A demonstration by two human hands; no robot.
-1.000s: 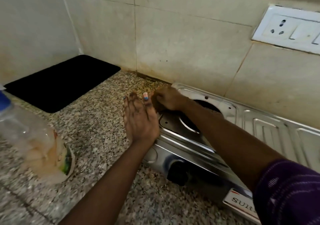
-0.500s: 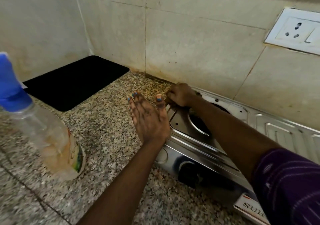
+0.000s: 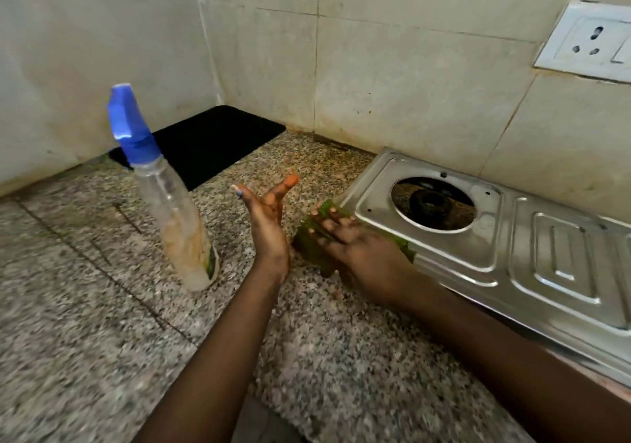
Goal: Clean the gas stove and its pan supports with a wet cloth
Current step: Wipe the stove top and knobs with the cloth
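We are recording a green cloth point(image 3: 312, 248) under the right hand point(image 3: 358, 254). Beside that grip, the gas stove point(image 3: 512, 248) is showing silver steel with a black burner point(image 3: 431, 203). Beneath the grip the counter point(image 3: 102, 340) is showing speckled grey granite. Left of it, a clear spray bottle point(image 3: 170, 210) is carrying a blue nozzle. Beyond, we are noting a black mat point(image 3: 211, 142), cream tiles point(image 3: 392, 84) and a white socket point(image 3: 594, 43).

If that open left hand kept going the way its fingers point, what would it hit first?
Probably the tiled wall. The left hand points up and away, over bare granite counter, left of the stove; depth is hard to judge.
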